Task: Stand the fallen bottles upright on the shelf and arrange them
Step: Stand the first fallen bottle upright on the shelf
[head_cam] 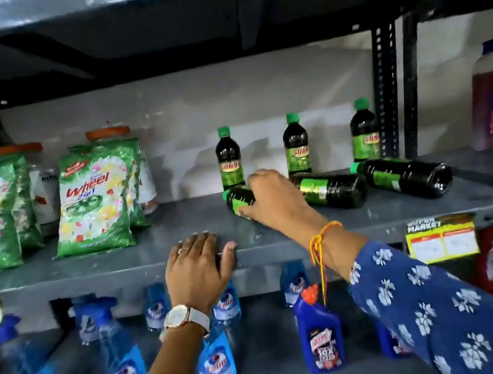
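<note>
Three upright bottles (296, 145) stand at the back of the shelf (120, 262); three fallen bottles (404, 173) lie before them. Detergent packets (94, 200) stand left.

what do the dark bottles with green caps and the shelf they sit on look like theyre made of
The dark bottles, standing and fallen, look like clear glossy plastic filled with dark liquid: the sides glint and the fallen ones show moulded bases. Glass cannot be ruled out. The green caps look like matte plastic. The shelf looks like grey painted metal, going by its smooth, faintly shiny board and the perforated upright beside it.
</note>
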